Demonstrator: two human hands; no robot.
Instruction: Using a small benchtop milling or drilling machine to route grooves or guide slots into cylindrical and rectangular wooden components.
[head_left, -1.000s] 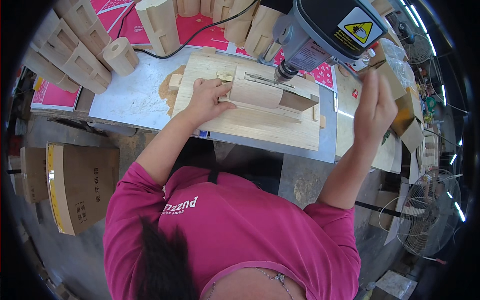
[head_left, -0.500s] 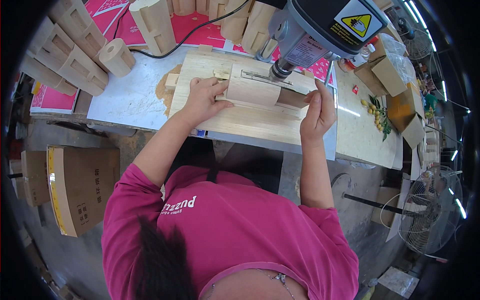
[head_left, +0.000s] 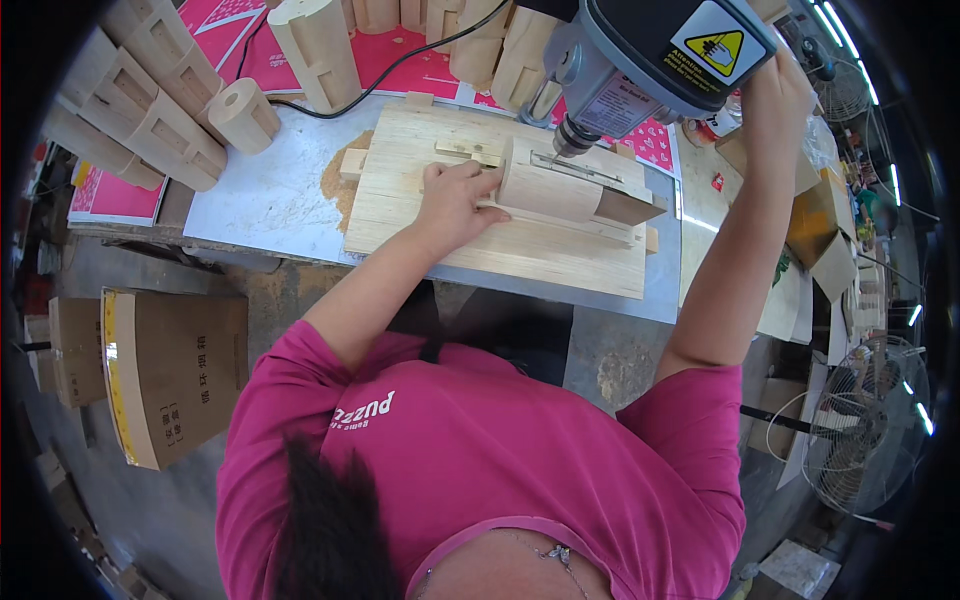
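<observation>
A pale wooden cylinder (head_left: 548,188) with a narrow slot along its top lies on its side on a flat wooden board (head_left: 420,225). At its left end, my left hand (head_left: 460,205) is closed on it, with curled fingers against the end and the thumb on the near side. The chuck of a bench drill press (head_left: 640,75) is directly above the slot. My right hand (head_left: 778,90) is raised beside the drill press's head on the right; its fingers are mostly hidden there. A brown flat-sided part (head_left: 628,207) shows at the cylinder's right end.
Several wooden cylinders with cutouts (head_left: 315,55) stand at the back and left. Sawdust (head_left: 338,185) lies left of the board, and a black cable (head_left: 385,68) crosses behind it. Open cardboard boxes (head_left: 825,215) sit at the right; a standing fan (head_left: 865,425) is beyond the bench.
My right hand has left the cylinder's right end and gone up to the drill press's right side. The cylinder has slid right along the board, with my left hand still at its left end.
</observation>
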